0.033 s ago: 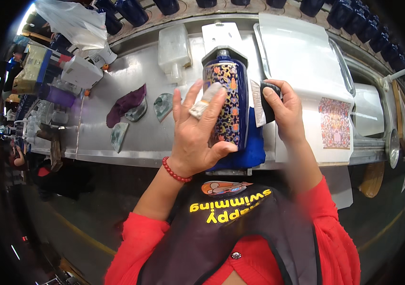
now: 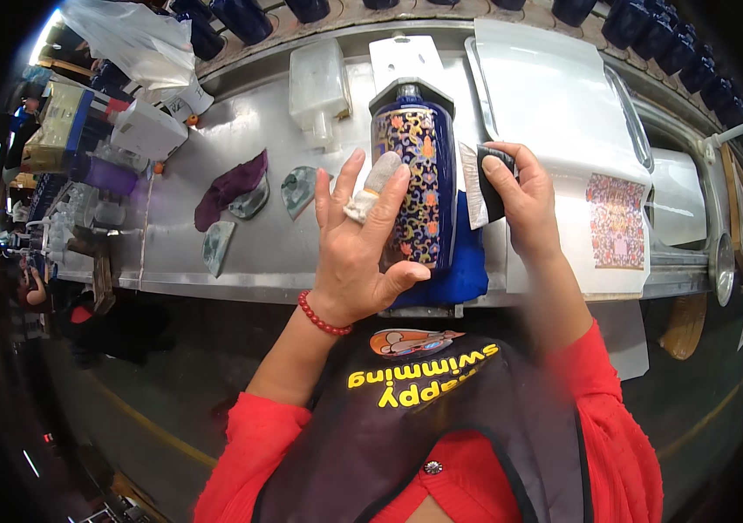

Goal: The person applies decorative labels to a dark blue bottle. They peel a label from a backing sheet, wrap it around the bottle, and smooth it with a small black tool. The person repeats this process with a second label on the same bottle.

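Dark blue ceramic vase with floral decal (image 2: 415, 183) lying on blue cloth (image 2: 467, 270) on steel table (image 2: 180, 253), left hand (image 2: 363, 248) cupping it, fingers spread, right hand (image 2: 524, 205) gripping black squeegee (image 2: 492, 179) against its side

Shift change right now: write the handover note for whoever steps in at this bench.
Left hand: steadies the dark blue vase lying on a blue cloth, fingers spread, one taped.
Right hand: grip shut on a small black scraper at the vase's right side.
Done: floral decal covers the vase's upper face.
Left: its right edge; another printed sheet waits on the white tray.
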`<state>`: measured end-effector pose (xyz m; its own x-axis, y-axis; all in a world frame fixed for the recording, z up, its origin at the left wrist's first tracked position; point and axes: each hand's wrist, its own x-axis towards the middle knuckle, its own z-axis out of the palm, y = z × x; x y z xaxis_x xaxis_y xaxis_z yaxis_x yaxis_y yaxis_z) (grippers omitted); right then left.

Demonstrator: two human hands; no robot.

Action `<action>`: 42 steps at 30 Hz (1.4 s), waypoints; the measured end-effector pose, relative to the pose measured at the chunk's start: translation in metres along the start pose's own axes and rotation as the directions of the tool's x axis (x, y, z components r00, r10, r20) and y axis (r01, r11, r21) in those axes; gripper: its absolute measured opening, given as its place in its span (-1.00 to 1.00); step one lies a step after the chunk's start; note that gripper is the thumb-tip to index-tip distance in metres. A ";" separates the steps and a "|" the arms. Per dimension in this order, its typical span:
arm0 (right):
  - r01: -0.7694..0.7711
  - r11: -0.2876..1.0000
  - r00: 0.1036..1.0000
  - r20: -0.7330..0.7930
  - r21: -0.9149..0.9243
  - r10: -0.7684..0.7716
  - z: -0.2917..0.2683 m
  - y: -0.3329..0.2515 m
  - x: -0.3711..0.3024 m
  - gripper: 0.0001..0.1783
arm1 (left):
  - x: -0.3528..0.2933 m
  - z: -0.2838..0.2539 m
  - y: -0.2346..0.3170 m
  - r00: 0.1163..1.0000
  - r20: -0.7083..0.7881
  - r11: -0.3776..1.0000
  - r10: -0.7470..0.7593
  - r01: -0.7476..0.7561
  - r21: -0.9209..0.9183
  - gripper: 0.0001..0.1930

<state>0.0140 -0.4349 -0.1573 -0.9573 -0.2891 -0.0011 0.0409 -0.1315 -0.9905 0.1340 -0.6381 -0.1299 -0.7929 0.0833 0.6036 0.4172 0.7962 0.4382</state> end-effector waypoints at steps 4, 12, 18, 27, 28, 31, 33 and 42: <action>0.029 0.997 0.998 0.047 0.071 -0.032 -0.001 0.005 -0.005 -0.71 | -0.032 0.013 0.006 0.996 0.074 0.989 -0.048 0.037 0.140 -0.01; 0.005 0.991 0.998 0.059 0.133 -0.012 -0.001 0.003 -0.011 -0.71 | -0.033 0.015 0.025 0.984 0.173 0.958 0.040 -0.087 0.273 -0.15; 0.059 0.994 0.997 0.050 0.089 -0.063 -0.007 0.003 -0.016 -0.70 | -0.043 0.014 0.023 0.995 0.098 0.995 0.012 -0.021 0.094 -0.18; 0.039 0.993 0.997 0.060 0.109 -0.046 -0.011 0.003 -0.023 -0.70 | -0.033 0.018 0.023 0.993 -0.045 0.983 -0.106 0.098 -0.153 -0.40; 0.048 0.993 0.997 0.060 0.107 -0.054 -0.011 0.003 -0.024 -0.70 | -0.029 0.018 0.021 0.984 -0.074 0.966 -0.164 0.146 -0.212 -0.37; 0.041 0.992 0.998 0.051 0.116 -0.047 -0.012 0.003 -0.025 -0.70 | -0.021 0.016 0.023 0.983 -0.026 0.968 -0.180 0.172 -0.183 -0.28; 0.028 0.992 0.998 0.050 0.124 -0.035 -0.013 0.004 -0.026 -0.71 | -0.017 0.016 0.025 0.985 0.012 0.971 -0.172 0.172 -0.169 -0.23; 0.025 0.990 0.999 0.044 0.140 -0.032 -0.019 0.004 -0.030 -0.73 | -0.014 0.019 0.032 0.984 0.063 0.986 -0.167 0.168 -0.012 -0.15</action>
<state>0.0372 -0.4092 -0.1642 -0.9445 -0.3265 0.0363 0.0563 -0.2698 -0.9613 0.1495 -0.6025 -0.1373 -0.8779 -0.0131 0.4786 0.2834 0.7915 0.5415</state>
